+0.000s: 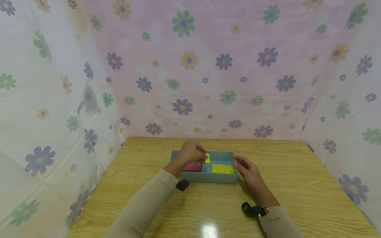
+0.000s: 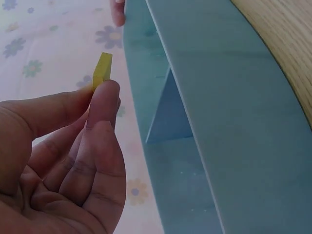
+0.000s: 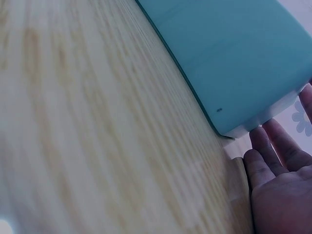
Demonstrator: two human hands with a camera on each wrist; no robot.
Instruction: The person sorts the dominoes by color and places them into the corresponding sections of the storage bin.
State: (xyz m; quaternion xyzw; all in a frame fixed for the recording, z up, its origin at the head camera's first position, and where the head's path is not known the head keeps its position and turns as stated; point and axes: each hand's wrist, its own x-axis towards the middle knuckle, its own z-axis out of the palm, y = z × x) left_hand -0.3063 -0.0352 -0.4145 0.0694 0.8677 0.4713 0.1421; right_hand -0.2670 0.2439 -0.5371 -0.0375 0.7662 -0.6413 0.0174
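A long light-blue box [image 1: 220,178] stands on the table, with a divider inside. My left hand [image 1: 191,152] is above its middle and pinches a small flat yellow piece [image 2: 102,69] between thumb and fingertip, clear of the box. Several similar yellow pieces [image 1: 222,169] lie in a row in the right part of the box. Red-pink pieces [image 1: 192,167] are in the left part, partly hidden by my left hand and wrist. My right hand [image 1: 248,170] is at the right end of the box, its extended fingers [image 3: 280,141] touching the end wall.
The wood-grain table [image 1: 208,205] extends around the box. Flower-patterned cloth [image 1: 208,66] hangs behind and at both sides. Dark wrist cameras [image 1: 253,209] are strapped to both wrists.
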